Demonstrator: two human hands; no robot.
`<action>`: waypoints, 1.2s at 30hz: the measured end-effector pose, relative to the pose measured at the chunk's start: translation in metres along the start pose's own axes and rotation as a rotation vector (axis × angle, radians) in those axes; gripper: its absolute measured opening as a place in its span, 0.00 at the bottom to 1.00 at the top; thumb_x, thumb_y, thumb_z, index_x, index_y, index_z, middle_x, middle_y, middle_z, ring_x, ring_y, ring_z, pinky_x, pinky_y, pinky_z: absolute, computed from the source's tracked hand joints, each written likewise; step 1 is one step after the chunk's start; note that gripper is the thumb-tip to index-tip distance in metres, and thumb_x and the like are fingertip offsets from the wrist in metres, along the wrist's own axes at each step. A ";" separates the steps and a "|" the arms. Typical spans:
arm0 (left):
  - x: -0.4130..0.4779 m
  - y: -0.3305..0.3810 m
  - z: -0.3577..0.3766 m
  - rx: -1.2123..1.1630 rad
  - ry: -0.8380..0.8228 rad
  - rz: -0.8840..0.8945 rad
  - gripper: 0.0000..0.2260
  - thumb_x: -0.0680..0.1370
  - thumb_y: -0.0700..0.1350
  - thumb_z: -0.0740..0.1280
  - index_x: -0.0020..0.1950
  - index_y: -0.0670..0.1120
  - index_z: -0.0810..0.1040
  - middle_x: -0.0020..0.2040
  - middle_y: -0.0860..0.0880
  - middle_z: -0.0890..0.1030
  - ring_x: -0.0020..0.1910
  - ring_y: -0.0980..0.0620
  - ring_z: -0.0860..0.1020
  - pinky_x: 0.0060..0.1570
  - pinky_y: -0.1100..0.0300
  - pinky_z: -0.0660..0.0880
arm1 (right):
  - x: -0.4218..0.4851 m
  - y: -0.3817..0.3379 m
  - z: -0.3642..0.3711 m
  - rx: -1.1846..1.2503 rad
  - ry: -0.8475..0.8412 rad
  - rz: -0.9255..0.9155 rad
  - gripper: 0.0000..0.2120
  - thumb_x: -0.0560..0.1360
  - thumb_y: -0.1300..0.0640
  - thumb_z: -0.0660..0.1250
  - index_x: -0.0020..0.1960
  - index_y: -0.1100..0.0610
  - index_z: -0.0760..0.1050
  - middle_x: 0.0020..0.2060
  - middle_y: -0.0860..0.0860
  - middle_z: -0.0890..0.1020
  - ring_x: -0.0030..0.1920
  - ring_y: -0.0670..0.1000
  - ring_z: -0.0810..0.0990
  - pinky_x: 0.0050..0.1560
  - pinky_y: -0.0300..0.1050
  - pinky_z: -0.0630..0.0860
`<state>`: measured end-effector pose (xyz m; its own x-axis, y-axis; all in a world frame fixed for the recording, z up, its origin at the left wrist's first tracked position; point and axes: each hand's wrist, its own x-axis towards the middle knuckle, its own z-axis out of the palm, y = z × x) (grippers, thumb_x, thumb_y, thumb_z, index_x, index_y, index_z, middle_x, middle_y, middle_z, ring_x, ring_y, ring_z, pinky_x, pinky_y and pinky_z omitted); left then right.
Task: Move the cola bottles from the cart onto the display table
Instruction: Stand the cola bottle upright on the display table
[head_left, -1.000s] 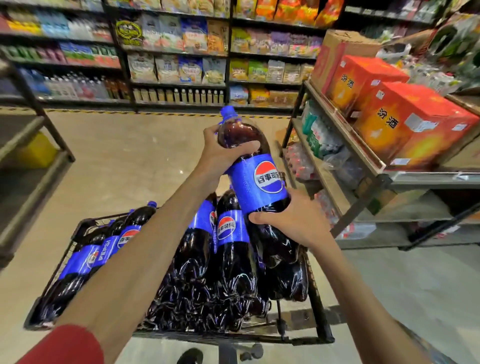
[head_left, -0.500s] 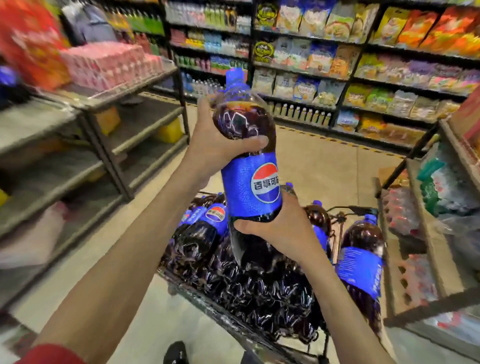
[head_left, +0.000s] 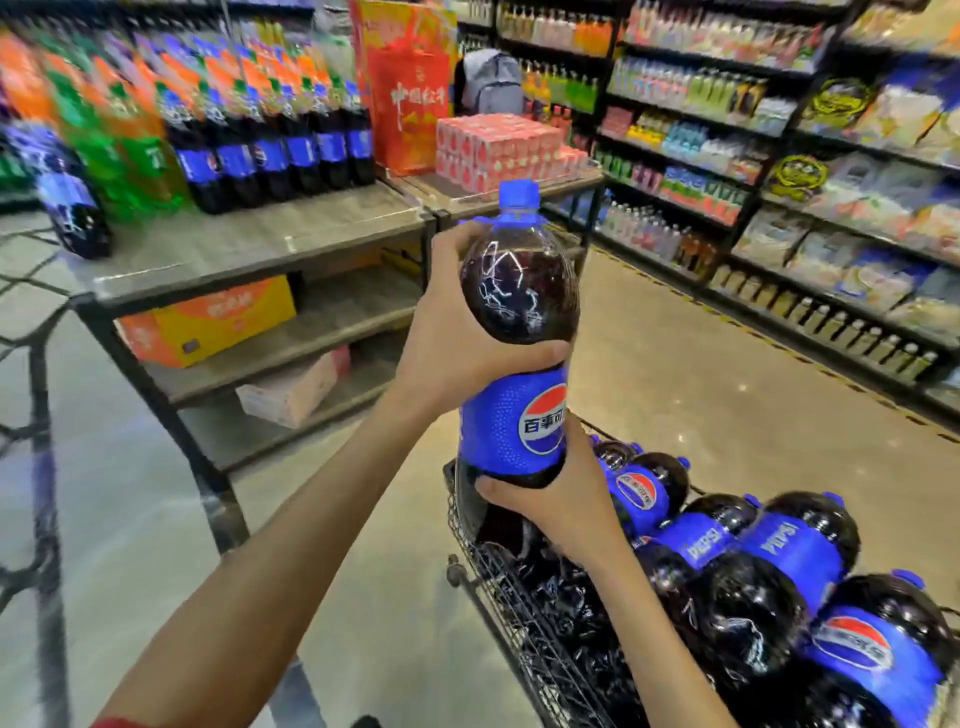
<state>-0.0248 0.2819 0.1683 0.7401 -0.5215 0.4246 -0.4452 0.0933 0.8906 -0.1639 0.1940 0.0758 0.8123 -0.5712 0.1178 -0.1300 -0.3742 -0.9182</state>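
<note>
- cola bottle (head_left: 519, 291) is being held upright in the air, above the near corner of the cart (head_left: 493, 582) and in front of the display table (head_left: 270, 239).
- the left hand (head_left: 447, 343) is gripping the dark upper body just above the blue label, with the thumb lying across the front and the fingers curling round the back.
- the right hand (head_left: 561, 504) is clasping the bottle low down, fingers curled round it at the bottom edge of the label.
- the lying bottles (head_left: 779, 551) are resting on their sides in the cart, packed against each other, blue caps toward the far side.
- a standing row (head_left: 291, 150) of blue-labelled dark bottles is lining the back of the table top, just beside green bottles (head_left: 130, 156).
- 1 blurred bottle (head_left: 78, 208) is standing alone near the table's left edge; it looks like another cola, though the smear makes that unsure.
- an orange box (head_left: 208, 322) is sitting on the shelf under the table top.
</note>
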 end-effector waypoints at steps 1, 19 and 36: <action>-0.002 -0.005 -0.014 0.016 0.025 -0.004 0.48 0.58 0.43 0.86 0.71 0.51 0.62 0.63 0.56 0.76 0.59 0.60 0.80 0.58 0.54 0.80 | 0.005 -0.002 0.012 0.012 -0.037 0.000 0.34 0.58 0.58 0.86 0.57 0.45 0.71 0.50 0.38 0.82 0.49 0.33 0.80 0.44 0.27 0.73; 0.023 -0.083 -0.257 0.297 0.263 0.073 0.47 0.59 0.40 0.85 0.72 0.45 0.62 0.66 0.48 0.74 0.65 0.52 0.76 0.66 0.56 0.74 | 0.115 -0.050 0.261 0.119 -0.405 -0.095 0.41 0.60 0.57 0.86 0.67 0.47 0.69 0.57 0.40 0.82 0.56 0.38 0.81 0.51 0.34 0.79; 0.183 -0.194 -0.439 0.377 0.421 -0.027 0.48 0.61 0.36 0.84 0.73 0.45 0.60 0.64 0.55 0.75 0.63 0.59 0.77 0.62 0.65 0.74 | 0.324 -0.108 0.468 0.108 -0.574 -0.157 0.44 0.54 0.52 0.87 0.64 0.46 0.69 0.54 0.37 0.80 0.52 0.31 0.78 0.44 0.29 0.77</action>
<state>0.4184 0.5413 0.1446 0.8565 -0.1292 0.4997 -0.5154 -0.2648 0.8150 0.3796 0.3909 0.0367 0.9981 -0.0188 0.0595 0.0500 -0.3286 -0.9432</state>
